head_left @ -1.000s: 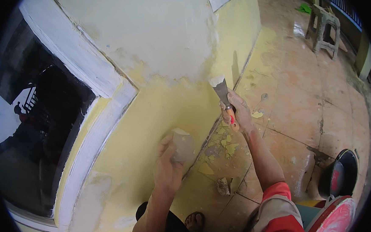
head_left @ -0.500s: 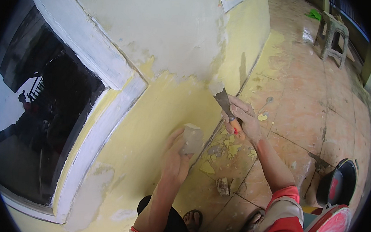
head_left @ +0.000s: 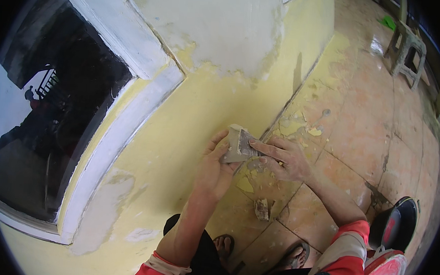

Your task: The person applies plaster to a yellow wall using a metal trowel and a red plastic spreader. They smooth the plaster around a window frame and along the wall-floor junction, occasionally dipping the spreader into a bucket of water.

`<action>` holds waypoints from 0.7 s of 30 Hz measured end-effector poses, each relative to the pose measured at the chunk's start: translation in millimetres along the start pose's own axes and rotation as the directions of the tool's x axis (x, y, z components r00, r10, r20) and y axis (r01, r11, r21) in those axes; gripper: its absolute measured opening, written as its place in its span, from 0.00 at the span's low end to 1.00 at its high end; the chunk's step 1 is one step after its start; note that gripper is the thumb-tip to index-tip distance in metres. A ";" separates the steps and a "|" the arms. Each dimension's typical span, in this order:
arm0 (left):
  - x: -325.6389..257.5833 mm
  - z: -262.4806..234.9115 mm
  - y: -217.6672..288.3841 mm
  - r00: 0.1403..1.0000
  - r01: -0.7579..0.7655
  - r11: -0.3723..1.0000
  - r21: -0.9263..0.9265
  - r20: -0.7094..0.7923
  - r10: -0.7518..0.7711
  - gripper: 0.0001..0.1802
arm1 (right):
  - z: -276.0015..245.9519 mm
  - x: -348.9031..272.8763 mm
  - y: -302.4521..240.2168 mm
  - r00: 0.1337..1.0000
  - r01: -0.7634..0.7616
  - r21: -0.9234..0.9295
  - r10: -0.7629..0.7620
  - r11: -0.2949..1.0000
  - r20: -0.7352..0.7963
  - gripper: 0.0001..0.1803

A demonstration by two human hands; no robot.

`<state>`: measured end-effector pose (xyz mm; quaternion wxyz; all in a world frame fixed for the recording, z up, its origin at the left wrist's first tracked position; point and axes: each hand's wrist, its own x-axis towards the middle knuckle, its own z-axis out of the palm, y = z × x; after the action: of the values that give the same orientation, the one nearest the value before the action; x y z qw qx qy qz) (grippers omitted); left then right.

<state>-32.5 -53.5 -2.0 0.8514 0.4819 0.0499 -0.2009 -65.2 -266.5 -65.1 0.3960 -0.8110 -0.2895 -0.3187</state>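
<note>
The yellow wall (head_left: 217,104) meets the tiled floor (head_left: 361,131) along a dark slanting edge, with the white window frame (head_left: 135,114) farther left on the wall. To the right of that edge, a broad stretch of tile runs up to a stool (head_left: 409,56) by the floor's far right side and a black bucket (head_left: 396,224) on its near right.

The left hand (head_left: 215,166) is partly curled, gripping a thin grey plate (head_left: 231,147) between thumb and fingers, in front of the wall. The right hand (head_left: 291,162) is closed around a scraper (head_left: 249,143), its handle mostly hidden, index finger laid along the blade. The blade overlaps the plate's right part and seems to touch it.

The plate sits at the left hand's fingertips, just beside the right hand's. Below both hands, yellow flakes (head_left: 246,183) and a rough chunk (head_left: 262,209) lie on the tiles near the wall's bottom edge.
</note>
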 end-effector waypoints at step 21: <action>-4.6 1.1 4.4 0.996 0.015 0.999 -0.044 0.091 -0.011 0.25 | -57.5 -13.2 7.1 0.980 0.100 -0.139 -0.073 0.985 0.186 0.29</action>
<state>-35.1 -51.0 3.3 0.8620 0.4528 0.0189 -0.2269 -84.9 -320.5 -50.5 0.2928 -0.8502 -0.3350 -0.2815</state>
